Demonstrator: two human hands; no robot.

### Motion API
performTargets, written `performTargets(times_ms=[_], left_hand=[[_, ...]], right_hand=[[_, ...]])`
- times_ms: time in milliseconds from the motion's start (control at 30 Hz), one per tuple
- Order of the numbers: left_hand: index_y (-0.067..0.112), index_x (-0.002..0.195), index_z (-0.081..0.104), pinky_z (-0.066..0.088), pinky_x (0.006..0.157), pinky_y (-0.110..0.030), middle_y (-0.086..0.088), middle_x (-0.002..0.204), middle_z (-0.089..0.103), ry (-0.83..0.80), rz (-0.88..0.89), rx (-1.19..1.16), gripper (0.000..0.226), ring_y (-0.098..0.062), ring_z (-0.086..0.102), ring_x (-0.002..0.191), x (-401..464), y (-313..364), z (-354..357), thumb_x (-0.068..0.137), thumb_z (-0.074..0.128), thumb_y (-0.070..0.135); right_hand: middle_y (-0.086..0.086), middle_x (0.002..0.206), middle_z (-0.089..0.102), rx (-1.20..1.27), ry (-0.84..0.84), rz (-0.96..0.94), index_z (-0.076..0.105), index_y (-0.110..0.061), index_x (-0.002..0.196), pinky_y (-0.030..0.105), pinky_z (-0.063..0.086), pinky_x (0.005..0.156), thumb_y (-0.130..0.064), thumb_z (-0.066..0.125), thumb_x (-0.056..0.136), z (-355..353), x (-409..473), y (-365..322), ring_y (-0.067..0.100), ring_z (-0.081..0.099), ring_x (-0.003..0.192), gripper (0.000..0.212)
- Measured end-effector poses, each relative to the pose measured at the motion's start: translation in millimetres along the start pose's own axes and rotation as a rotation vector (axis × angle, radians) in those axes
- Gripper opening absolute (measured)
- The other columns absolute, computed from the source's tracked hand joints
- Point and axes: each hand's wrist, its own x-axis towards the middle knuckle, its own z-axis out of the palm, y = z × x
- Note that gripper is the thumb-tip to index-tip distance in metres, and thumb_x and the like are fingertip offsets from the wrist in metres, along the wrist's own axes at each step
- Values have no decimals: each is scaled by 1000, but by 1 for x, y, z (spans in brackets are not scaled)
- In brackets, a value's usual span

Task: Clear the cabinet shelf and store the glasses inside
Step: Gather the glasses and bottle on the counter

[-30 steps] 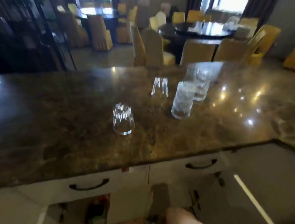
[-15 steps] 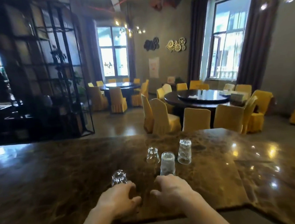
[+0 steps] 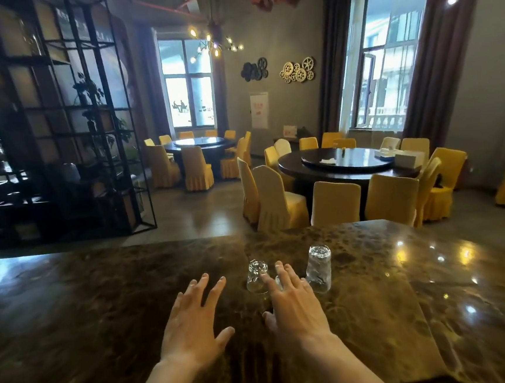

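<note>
Reaching over the marble counter point(image 3: 103, 311), both the left hand point(image 3: 193, 328) and right hand point(image 3: 295, 306) are spread, empty; each should wrap one upturned glass: small glass point(image 3: 257, 276), tall glass point(image 3: 319, 272).

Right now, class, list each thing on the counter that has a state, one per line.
small glass: upside down on the counter, free
tall glass: upside down, free
left hand: open, fingers spread, holds nothing
right hand: open, fingers straight, between the glasses
</note>
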Motion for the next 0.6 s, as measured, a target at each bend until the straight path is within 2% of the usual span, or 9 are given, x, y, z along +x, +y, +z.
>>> performTargets(times_ms=[133,233,300,367,467,533,600], left_hand=[[48,151,-12,3,121,-44,0,165,-11,-183,-22,21,113,-25,-8,152,34,-25,17,75,69,67],[48,152,-8,11,120,-51,-4,166,-11,-457,-16,104,120,-31,-4,152,62,-47,25,72,81,49],[45,154,7,27,115,-51,-9,164,10,-616,41,214,107,-36,20,148,79,-58,32,78,81,33],[37,149,30,42,105,-45,-8,147,43,-698,151,277,83,-33,48,131,93,-66,41,80,77,28],[30,137,44,47,91,-38,-3,124,61,-734,272,285,73,-27,60,114,105,-70,50,74,81,37],[33,128,49,48,86,-35,2,115,64,-726,283,218,75,-23,62,107,107,-75,55,64,82,52],[42,117,51,48,81,-31,11,107,63,-686,200,34,76,-14,62,99,109,-83,57,51,79,67]], right_hand=[[13,169,1,-119,-78,31,13,-27,159,53,12,124,-32,66,92,13,40,9,31,-3,155,85],[13,169,-5,-232,-215,43,9,-30,159,58,10,123,-19,68,89,20,72,15,34,-11,154,92],[13,168,-6,-321,-341,29,9,-33,158,62,11,121,-16,69,87,26,91,18,36,-14,153,95],[14,168,3,-383,-469,34,18,-32,157,63,19,118,-18,72,87,33,107,21,39,-5,153,89],[12,150,38,-490,-591,22,46,-26,145,56,37,106,-26,70,89,43,120,24,36,30,140,61],[11,135,50,-588,-605,-8,55,-21,136,54,41,100,-31,66,91,51,123,23,33,39,127,47],[11,126,56,-682,-623,-31,59,-18,130,52,45,94,-31,62,94,55,130,22,32,44,120,39]])
